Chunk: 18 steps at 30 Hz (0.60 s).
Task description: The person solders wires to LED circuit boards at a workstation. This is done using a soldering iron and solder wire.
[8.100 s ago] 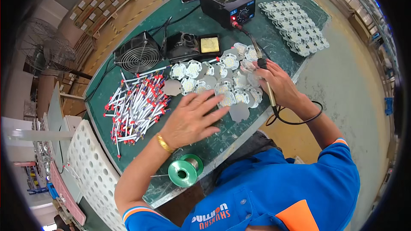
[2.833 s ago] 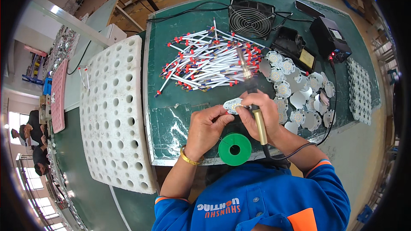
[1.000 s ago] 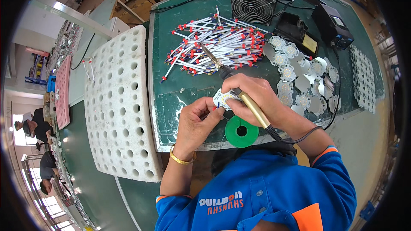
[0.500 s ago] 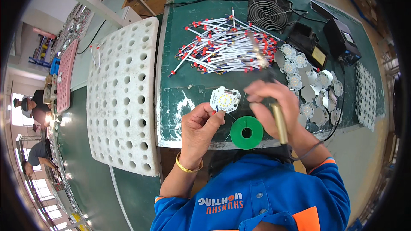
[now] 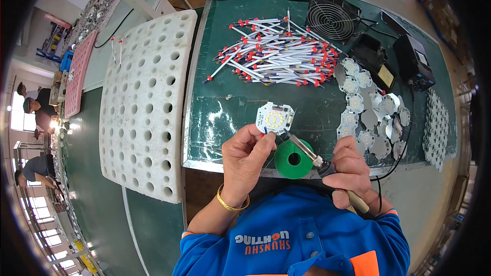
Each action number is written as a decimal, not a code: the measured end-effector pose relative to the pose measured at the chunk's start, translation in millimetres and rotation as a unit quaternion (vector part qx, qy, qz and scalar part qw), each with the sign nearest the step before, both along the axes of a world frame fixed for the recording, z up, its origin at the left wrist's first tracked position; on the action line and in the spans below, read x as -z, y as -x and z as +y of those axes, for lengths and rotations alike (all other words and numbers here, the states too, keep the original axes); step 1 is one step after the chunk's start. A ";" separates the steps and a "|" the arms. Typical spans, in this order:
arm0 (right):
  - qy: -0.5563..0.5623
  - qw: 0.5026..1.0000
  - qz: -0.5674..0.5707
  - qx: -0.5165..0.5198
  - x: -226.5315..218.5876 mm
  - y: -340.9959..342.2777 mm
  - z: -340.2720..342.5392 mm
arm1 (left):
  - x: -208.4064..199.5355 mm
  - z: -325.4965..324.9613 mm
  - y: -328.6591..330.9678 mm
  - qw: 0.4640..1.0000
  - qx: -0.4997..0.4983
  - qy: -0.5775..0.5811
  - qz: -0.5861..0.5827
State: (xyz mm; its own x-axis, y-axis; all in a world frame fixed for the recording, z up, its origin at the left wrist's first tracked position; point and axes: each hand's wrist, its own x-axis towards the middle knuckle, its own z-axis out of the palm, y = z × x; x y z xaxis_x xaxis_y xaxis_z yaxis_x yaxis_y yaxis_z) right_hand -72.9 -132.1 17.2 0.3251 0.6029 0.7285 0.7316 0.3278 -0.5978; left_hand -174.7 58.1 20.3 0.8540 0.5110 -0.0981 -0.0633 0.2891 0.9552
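My left hand [image 5: 245, 156] is closed on a white LED circuit board [image 5: 275, 118], pinching its lower left edge. Red and blue wire ends poke out at the fingertips. In my closed right hand [image 5: 352, 171] is a soldering iron [image 5: 308, 152], its metal tip pointing up and left to the board's lower edge; whether it touches cannot be made out. Below the board, partly behind the iron, lies a green spool [image 5: 291, 168] at the bench's front edge, a thin wire strand running near it. A pile of white cables [image 5: 279, 53] with red collars lies beyond.
More LED boards [image 5: 353, 103] are heaped at the right, near a dark soldering station [image 5: 413, 56], a black box with a yellow pad [image 5: 384, 77] and a black fan [image 5: 332, 20]. Left of the bench stands a white perforated panel [image 5: 146, 105]. People [image 5: 38, 166] work far left.
My right hand has swung the soldering iron down and round, so its tip now points at the board. The left hand still holds the board.
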 end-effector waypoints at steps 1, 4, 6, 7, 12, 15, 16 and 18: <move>0.006 1.000 0.008 0.004 -3.0 1.6 1.7 | -1.5 -0.7 1.0 1.000 0.001 -0.005 0.007; 0.012 1.000 0.014 0.006 -1.8 2.5 2.6 | -4.9 -4.1 0.2 1.000 -0.017 -0.001 0.025; 0.010 1.000 0.011 0.007 -2.9 2.7 4.1 | -3.3 -3.5 1.3 1.000 -0.014 -0.001 0.022; 0.008 1.000 0.009 0.008 -3.2 2.4 4.6 | -2.8 -3.1 2.1 1.000 -0.012 -0.002 0.020; 0.017 1.000 0.002 0.005 -1.4 3.1 4.8 | -5.0 -2.7 1.9 1.000 -0.016 0.010 0.019; 0.027 1.000 -0.004 0.005 -1.9 3.7 5.5 | -4.5 -2.7 2.0 1.000 -0.017 0.011 0.014; 0.030 1.000 -0.005 0.007 -2.3 3.9 5.8 | -4.5 -2.8 2.0 1.000 -0.017 0.009 0.012; 0.028 1.000 0.000 0.008 -3.3 4.7 7.6 | -5.7 -3.3 2.2 1.000 -0.018 0.007 0.018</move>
State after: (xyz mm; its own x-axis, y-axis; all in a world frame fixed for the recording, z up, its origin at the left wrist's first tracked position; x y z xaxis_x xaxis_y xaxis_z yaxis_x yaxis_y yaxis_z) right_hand -77.6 -124.5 20.6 0.3352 0.6370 0.6942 0.7366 0.2823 -0.6147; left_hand -176.9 54.8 26.0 0.8310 0.5396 -0.1353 -0.0400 0.3006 0.9529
